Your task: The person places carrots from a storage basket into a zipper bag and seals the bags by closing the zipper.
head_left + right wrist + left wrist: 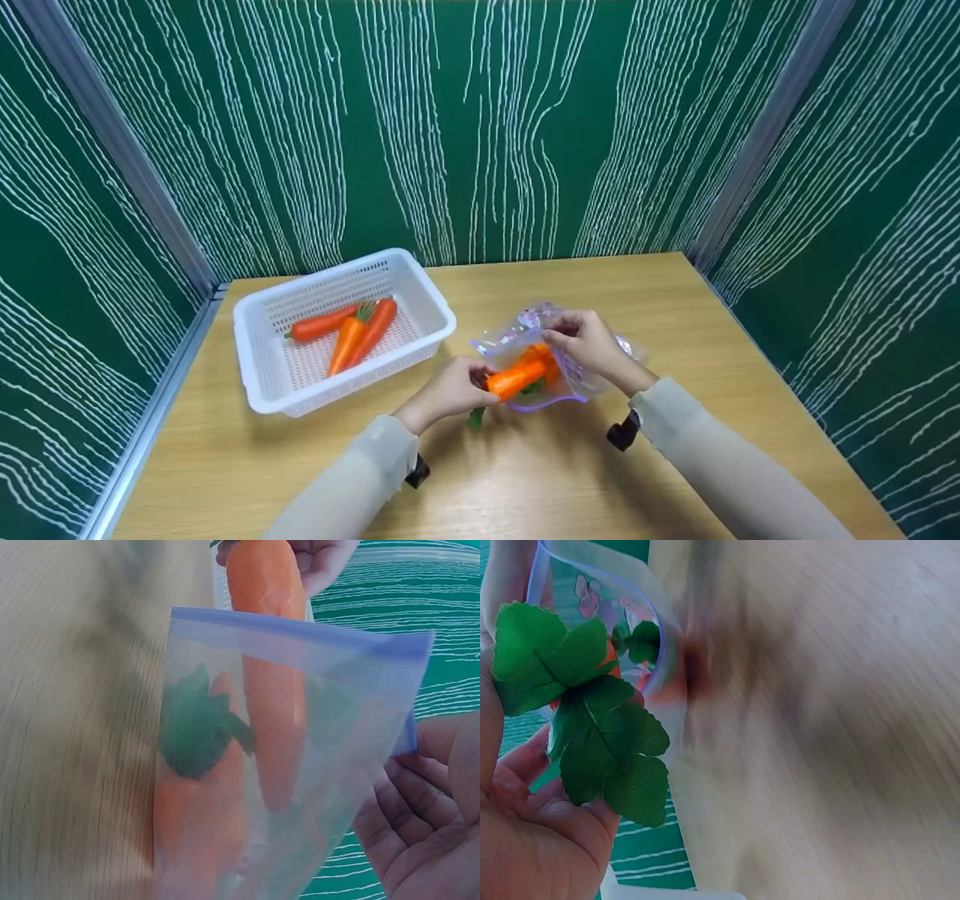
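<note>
My left hand [457, 388] grips an orange carrot [514, 380] by its thick end, where green leaves [604, 720] stick out. The carrot's tip is inside a clear zip bag [577, 375] with a purple seal and printed pattern. In the right wrist view the carrot [266, 585] passes through the bag's mouth, alongside other carrots [196, 810] with green leaves seen through the plastic. My right hand [589, 341] pinches the bag's rim at the far right, and the mouth is spread apart.
A white plastic basket [255, 367] stands on the left of the wooden table [600, 285]. Three carrots lie in it, among them an orange one [346, 345] with a leafy top. Green walls with white lines enclose the table at the back and sides.
</note>
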A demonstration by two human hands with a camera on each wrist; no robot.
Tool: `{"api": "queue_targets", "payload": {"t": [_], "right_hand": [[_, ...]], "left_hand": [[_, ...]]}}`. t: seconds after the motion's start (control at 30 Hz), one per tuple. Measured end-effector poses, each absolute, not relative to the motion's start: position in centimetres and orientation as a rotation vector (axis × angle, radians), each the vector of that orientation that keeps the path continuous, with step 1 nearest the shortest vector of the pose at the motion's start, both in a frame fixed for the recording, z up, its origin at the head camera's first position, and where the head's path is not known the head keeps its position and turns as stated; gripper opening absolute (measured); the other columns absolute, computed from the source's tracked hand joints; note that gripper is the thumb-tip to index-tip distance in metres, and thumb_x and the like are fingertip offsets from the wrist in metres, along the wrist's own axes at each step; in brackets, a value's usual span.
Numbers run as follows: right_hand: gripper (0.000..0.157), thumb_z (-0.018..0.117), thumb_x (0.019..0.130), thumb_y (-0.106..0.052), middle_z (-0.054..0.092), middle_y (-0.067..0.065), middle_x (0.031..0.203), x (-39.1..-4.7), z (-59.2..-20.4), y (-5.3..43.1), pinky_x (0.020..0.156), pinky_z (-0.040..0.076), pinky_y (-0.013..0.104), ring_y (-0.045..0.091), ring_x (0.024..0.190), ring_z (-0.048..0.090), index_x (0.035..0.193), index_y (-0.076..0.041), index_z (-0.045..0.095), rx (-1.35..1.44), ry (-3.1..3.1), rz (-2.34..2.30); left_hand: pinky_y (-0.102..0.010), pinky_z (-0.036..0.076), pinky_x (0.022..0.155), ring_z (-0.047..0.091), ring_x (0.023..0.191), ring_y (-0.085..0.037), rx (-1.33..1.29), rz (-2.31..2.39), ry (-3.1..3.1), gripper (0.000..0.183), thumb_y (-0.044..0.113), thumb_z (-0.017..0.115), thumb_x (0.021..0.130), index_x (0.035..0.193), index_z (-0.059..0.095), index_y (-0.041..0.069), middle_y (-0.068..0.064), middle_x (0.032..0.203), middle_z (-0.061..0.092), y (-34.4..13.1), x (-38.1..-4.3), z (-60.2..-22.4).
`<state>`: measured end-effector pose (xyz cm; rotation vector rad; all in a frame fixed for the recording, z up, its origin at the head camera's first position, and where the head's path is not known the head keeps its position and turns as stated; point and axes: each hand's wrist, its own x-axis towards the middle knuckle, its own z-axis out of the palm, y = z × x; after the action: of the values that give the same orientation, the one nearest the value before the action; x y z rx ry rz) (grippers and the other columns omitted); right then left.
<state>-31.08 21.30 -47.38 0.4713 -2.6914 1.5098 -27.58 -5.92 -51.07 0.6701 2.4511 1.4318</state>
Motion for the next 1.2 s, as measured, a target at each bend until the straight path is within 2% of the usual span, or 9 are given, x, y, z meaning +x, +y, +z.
{"api": "queue_targets", "payload": {"t": [0.3,0.5,0.67,0.87,1.0,1.2], "right_hand": [[0.012,0.073,0.102,-0.004,0.079,0.016,0.097,-31.2,-47.6,21.4,0.075,0.058,0.018,0.016,0.081,0.065,0.107,0.005,0.078,0.451,-2.695,1.525],[0.009,0.074,0.102,-0.006,0.079,0.014,0.097,-31.2,-47.7,21.2,0.077,0.059,0.02,0.018,0.083,0.066,0.105,0.001,0.08,0.447,-2.716,1.511],[0.009,0.075,0.101,-0.006,0.078,0.015,0.095,-31.2,-47.8,21.0,0.075,0.058,0.018,0.017,0.079,0.064,0.102,0.002,0.079,0.461,-2.705,1.499],[0.008,0.075,0.1,-0.004,0.079,0.017,0.095,-31.3,-48.1,20.8,0.075,0.057,0.016,0.017,0.079,0.063,0.101,0.003,0.079,0.477,-2.688,1.484],[0.008,0.075,0.101,-0.004,0.078,0.015,0.095,-31.3,-48.1,20.7,0.075,0.057,0.017,0.017,0.08,0.063,0.101,0.003,0.079,0.463,-2.692,1.495],[0.008,0.074,0.101,-0.005,0.078,0.014,0.095,-31.3,-48.1,20.5,0.075,0.057,0.017,0.017,0.08,0.062,0.102,0.003,0.078,0.439,-2.688,1.528]], "left_hand": [[-0.025,0.058,0.078,0.063,0.082,-0.011,0.623,1.408,2.517,0.028,0.01,0.088,0.081,0.104,0.075,0.001,-0.006,0.094,0.075,-4.5,-27.4,-50.6],[-0.035,0.063,0.088,0.069,0.087,-0.012,0.605,1.438,2.558,0.027,0.016,0.091,0.086,0.107,0.082,0.002,-0.008,0.102,0.082,-3.8,-27.2,-50.9],[-0.033,0.064,0.087,0.07,0.088,-0.011,0.582,1.507,2.574,0.029,0.017,0.092,0.087,0.109,0.083,0.001,-0.01,0.105,0.083,-3.2,-27.0,-51.1],[-0.03,0.061,0.082,0.066,0.082,-0.01,0.515,1.563,2.624,0.016,0.011,0.091,0.086,0.095,0.081,0.003,-0.006,0.093,0.081,-2.0,-26.7,-51.2],[-0.027,0.06,0.078,0.064,0.078,-0.01,0.542,1.583,2.664,0.012,0.006,0.089,0.085,0.09,0.08,-0.001,-0.007,0.087,0.079,-1.1,-26.6,-51.7],[-0.027,0.061,0.077,0.065,0.078,-0.01,0.562,1.594,2.655,0.011,0.001,0.087,0.086,0.092,0.079,-0.004,-0.01,0.088,0.08,-0.3,-26.7,-52.3]]}}
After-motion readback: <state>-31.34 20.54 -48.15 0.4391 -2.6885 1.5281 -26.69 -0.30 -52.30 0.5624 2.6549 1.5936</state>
